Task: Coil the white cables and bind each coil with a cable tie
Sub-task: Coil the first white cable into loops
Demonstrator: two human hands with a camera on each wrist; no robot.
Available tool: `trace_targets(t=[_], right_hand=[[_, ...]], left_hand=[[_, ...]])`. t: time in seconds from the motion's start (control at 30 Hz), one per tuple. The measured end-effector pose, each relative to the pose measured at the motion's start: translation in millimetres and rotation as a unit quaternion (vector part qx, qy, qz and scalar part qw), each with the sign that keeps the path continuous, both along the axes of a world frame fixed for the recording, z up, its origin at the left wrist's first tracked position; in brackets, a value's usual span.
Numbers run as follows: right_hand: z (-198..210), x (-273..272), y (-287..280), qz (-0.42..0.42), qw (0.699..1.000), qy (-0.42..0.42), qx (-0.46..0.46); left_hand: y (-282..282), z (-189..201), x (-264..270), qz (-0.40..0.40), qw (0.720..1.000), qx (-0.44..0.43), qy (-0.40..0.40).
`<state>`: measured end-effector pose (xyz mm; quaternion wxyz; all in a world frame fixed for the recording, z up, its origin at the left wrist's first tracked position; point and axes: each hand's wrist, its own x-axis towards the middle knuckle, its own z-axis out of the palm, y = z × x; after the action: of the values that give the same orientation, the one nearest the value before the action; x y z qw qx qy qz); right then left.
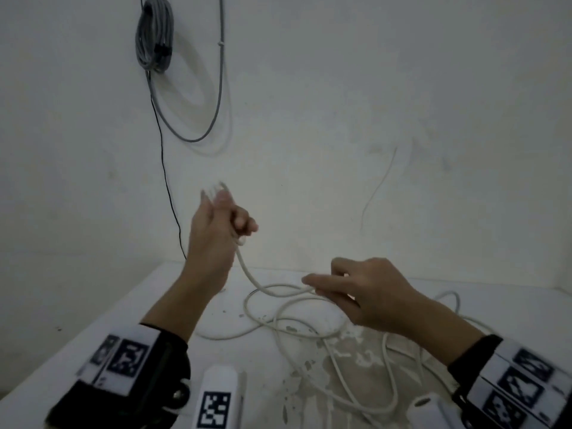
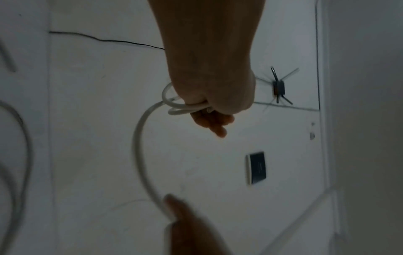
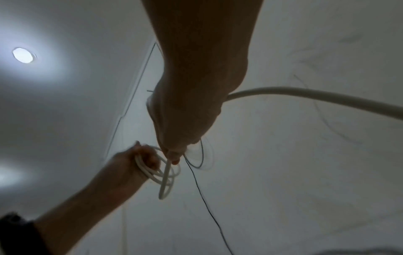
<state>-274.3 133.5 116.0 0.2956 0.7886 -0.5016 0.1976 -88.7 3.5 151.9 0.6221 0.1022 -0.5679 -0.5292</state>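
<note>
Overhead, left hand (image 1: pixel 218 230) grips small loops of white cable (image 1: pixel 272 291), right hand (image 1: pixel 356 292) fingers pinching its slack; no readable writing.

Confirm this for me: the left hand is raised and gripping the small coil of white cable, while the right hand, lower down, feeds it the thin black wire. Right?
Not quite. The right hand pinches the white cable itself, not the thin black wire, which hangs untouched down the wall. The head view shows the white strand running from the raised left hand down to the right fingers.
</note>
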Motion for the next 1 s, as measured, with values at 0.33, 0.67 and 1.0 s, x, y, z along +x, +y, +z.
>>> trace_targets(t=[0.33,0.67,1.0], right_hand=[[56.2,12.7,-11.3,0.004,0.991,-0.046,-0.124],[30.1,30.4,-9.9,0.010,0.855,-0.470,0.220],[29.6,33.3,-13.3,0.036,0.805,-0.571,0.157]], left_hand=[[32.9,-29.4,-10.9,-0.240,0.934,0.015,-0.263],[15.2,-35.4,-8.2,-0.654,0.719,0.234,-0.005],[15.9,-30.2,-1.8,-0.607,0.759,0.233,-0.031]])
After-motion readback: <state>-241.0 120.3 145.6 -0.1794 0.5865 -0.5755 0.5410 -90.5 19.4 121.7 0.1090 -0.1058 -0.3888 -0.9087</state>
